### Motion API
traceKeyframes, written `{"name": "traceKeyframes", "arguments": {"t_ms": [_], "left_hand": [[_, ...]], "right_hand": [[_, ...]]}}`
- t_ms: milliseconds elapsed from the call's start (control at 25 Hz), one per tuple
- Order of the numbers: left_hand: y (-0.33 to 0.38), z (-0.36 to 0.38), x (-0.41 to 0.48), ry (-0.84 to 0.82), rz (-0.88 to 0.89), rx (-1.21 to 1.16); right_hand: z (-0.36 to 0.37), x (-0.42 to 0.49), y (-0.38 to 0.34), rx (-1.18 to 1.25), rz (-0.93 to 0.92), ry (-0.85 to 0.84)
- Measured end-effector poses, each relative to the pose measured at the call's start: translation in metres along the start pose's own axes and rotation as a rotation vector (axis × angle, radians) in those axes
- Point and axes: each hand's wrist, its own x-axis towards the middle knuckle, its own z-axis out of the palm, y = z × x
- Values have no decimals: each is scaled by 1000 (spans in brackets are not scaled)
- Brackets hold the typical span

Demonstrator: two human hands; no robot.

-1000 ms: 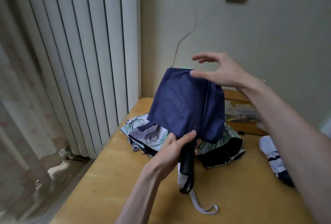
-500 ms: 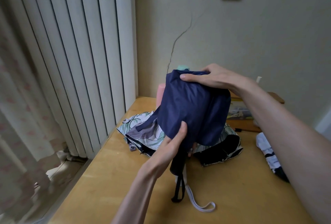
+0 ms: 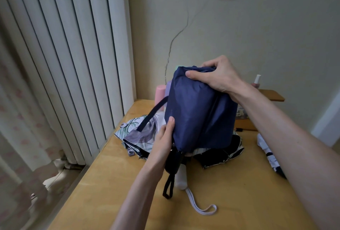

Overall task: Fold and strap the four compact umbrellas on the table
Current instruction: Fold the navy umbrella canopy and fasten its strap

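I hold a navy blue compact umbrella upright above the table, its canopy bunched loosely. My right hand grips the gathered top of the canopy. My left hand holds the lower canopy near the black handle, thumb pressed on the fabric. Its navy closing strap hangs loose to the left, and a black wrist loop dangles below. Under it lies a floral umbrella with a white handle and white loop. A black-and-white umbrella lies at the right.
The wooden table meets a cracked wall at the back and white vertical blinds on the left. Pink and lilac cylinders stand at the back edge. A small wooden shelf with a bottle sits at the back right.
My right hand came down from open above the canopy and now clamps its top. The canopy is squeezed tighter, and the strap has swung out to the left.
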Motion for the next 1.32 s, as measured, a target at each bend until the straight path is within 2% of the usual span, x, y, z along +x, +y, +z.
{"name": "traceKeyframes", "arguments": {"t_ms": [40,80,120,160,200,240,320,480,600,720,880,1000,1120,1240,1320], "left_hand": [[-2,-2,1,96,48,77],[-3,-5,1,182,187,136],[-4,-7,-1,229,400,197],[-7,-6,-1,202,584,266],[-9,0,-4,105,683,355],[-13,7,-5,15,698,466],[-24,20,-7,-71,667,594],[-37,26,-1,26,638,413],[-35,27,-1,44,487,265],[-30,22,-3,-57,339,190],[-26,17,-5,-168,289,134],[-29,16,-2,-45,334,90],[-27,5,5,57,341,50],[-24,-8,7,13,333,70],[-23,-13,6,-13,309,100]], "right_hand": [[-2,1,1,-30,2,40],[-3,2,0,-72,6,83],[-5,3,-1,-122,8,120],[-5,4,-2,-174,10,150],[-5,4,-3,-219,10,176],[-4,5,-5,-254,12,199],[0,5,-7,-286,34,222],[10,5,-14,-321,142,196],[23,6,-23,-350,167,175],[34,6,-30,-381,165,159],[39,0,-36,-393,117,125],[30,-11,-22,-211,-69,135],[17,-30,12,5,-177,139],[20,-56,51,266,-133,-26],[24,-70,69,407,-82,-60]]}}
